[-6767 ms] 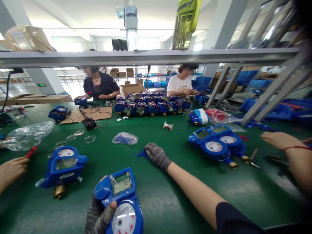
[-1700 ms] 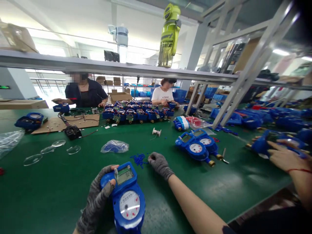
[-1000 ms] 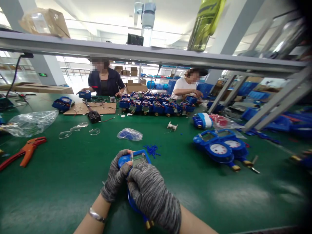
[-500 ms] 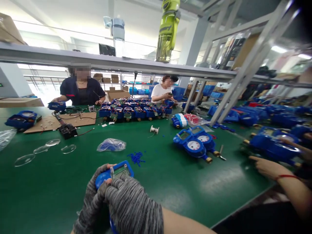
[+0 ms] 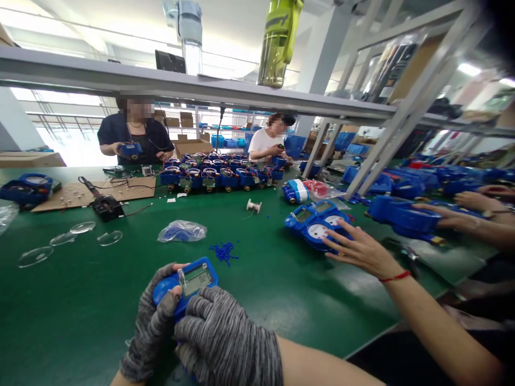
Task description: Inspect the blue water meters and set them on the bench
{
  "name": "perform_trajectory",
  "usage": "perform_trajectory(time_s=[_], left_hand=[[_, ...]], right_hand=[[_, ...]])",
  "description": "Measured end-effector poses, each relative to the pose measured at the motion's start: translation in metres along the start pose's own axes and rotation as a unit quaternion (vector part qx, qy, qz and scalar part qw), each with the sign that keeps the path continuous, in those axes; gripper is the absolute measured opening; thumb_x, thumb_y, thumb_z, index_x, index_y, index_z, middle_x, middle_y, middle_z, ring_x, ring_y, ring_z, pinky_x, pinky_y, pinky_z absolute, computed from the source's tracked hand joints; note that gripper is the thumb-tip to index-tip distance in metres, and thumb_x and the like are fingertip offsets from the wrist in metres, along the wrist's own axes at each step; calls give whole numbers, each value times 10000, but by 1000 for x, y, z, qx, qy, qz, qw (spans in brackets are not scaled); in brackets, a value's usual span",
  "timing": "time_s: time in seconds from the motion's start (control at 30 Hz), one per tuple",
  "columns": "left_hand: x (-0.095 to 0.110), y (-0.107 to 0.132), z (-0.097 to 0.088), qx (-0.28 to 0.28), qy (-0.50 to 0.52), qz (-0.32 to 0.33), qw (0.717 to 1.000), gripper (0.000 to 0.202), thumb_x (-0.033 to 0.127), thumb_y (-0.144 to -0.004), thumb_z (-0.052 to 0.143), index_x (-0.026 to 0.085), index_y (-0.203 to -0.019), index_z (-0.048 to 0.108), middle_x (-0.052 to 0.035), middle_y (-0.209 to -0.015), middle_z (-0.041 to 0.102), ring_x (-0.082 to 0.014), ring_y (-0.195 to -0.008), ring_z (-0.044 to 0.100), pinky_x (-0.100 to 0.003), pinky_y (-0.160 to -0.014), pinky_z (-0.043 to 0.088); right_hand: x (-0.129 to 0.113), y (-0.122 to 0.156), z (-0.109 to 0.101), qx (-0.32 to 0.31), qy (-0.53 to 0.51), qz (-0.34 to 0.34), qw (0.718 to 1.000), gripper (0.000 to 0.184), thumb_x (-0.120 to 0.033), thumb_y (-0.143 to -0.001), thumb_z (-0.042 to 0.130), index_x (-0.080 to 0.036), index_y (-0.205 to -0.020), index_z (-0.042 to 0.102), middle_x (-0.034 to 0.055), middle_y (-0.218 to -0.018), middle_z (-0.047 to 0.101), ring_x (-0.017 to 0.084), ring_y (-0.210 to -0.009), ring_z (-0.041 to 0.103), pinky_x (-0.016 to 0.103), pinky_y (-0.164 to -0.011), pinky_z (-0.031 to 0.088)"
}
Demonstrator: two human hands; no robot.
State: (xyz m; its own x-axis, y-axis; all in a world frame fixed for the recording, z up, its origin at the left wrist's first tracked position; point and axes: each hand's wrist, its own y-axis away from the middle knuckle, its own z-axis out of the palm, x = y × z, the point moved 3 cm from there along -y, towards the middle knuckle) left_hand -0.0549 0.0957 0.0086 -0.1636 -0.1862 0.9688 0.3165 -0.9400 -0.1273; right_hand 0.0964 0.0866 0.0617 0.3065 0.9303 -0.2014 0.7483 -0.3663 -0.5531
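Note:
In grey knitted gloves with bare fingertips, both my hands are closed on a blue water meter (image 5: 164,288) above the green table. My left hand (image 5: 149,316) wraps its far left side, thumb on top beside the round blue lid. The meter's grey display (image 5: 197,280) faces up and shows digits. Against its near right side, my right hand (image 5: 231,338) has its fingers curled; the fingertips are hidden, as is the meter's lower part. Small blue pieces (image 5: 223,252) lie in a loose pile just beyond the meter, next to a clear bag (image 5: 182,231) of blue parts.
On the right, a co-worker's hand (image 5: 358,246) reaches over two blue meters (image 5: 309,228). Further right, other hands hold a blue meter (image 5: 402,214). Clear discs (image 5: 35,257) lie left; a thread spool (image 5: 253,206) and rows of open meters (image 5: 209,181) stand further back.
My right hand has slid down and nearer, baring more of the display. The co-worker's hand has moved left over the two meters. Across the table, a person has lifted a blue meter.

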Motion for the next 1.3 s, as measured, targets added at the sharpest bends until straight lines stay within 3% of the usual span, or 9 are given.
perform_trajectory(time_s=[0.13,0.23,0.33,0.43,0.6,0.83,1.03,1.17,1.3], left_hand=[[1,-1,2,4,-5,-8,1000,537,492,-698,781,210,-1128,628,-91,-1140,677,-296,-986,659,-373,-797,591],[2,-2,3,2,-7,0,1000,515,494,-707,772,214,-1117,637,-93,-1124,685,-308,-997,659,-382,-791,591],[2,-2,2,0,-11,7,1000,476,485,-727,760,225,-1108,640,-83,-1104,692,-295,-993,662,-369,-800,585],[1,-2,3,-8,-12,16,1000,453,475,-742,751,222,-1102,641,-79,-1114,685,-286,-1009,652,-367,-833,572],[2,-2,3,-13,-10,23,1000,410,453,-775,729,220,-1101,639,-66,-1137,666,-266,-1019,637,-382,-926,525],[4,0,5,-41,31,31,998,380,398,-810,715,206,-1123,617,-72,-1137,657,-235,-990,629,-348,-890,519],[9,0,7,-46,41,42,997,413,401,-786,739,178,-1107,606,-104,-1126,660,-259,-991,631,-382,-887,522],[10,1,9,-55,53,39,996,413,399,-795,724,187,-1123,590,-111,-1164,649,-282,-1020,630,-417,-891,526],[11,2,9,-50,50,42,997,418,394,-783,733,182,-1116,597,-112,-1149,652,-285,-1030,627,-412,-892,524]], right_hand=[[-4,-8,3,62,-10,86,994,140,-303,-897,555,-203,-887,652,49,-893,695,188,-868,644,338,-827,548],[18,10,-28,98,6,130,987,185,-302,-942,499,-237,-927,671,49,-973,699,207,-996,639,345,-808,568],[87,66,-93,155,22,162,974,426,-252,-996,270,-282,-930,689,41,-981,701,211,-1086,616,382,-819,574],[172,133,-147,166,53,188,967,381,-257,-967,356,-341,-914,724,-8,-954,721,200,-1086,635,387,-886,567],[229,172,-147,127,-19,212,969,242,-220,-916,516,-330,-943,729,-2,-1051,732,232,-1131,641,384,-882,598],[220,169,-110,36,59,131,989,369,-139,-949,454,-338,-1151,689,1,-1231,692,256,-1268,566,490,-1078,478],[231,185,-110,3,111,71,991,452,-115,-954,369,-358,-1183,674,20,-1221,689,254,-1232,583,527,-1083,439],[155,122,-94,51,96,48,993,430,-164,-985,320,-349,-1120,685,24,-1033,727,207,-1015,665,398,-913,536],[38,26,-31,18,19,157,987,200,-262,-944,503,-256,-1001,694,51,-885,717,203,-853,663,298,-726,536]])
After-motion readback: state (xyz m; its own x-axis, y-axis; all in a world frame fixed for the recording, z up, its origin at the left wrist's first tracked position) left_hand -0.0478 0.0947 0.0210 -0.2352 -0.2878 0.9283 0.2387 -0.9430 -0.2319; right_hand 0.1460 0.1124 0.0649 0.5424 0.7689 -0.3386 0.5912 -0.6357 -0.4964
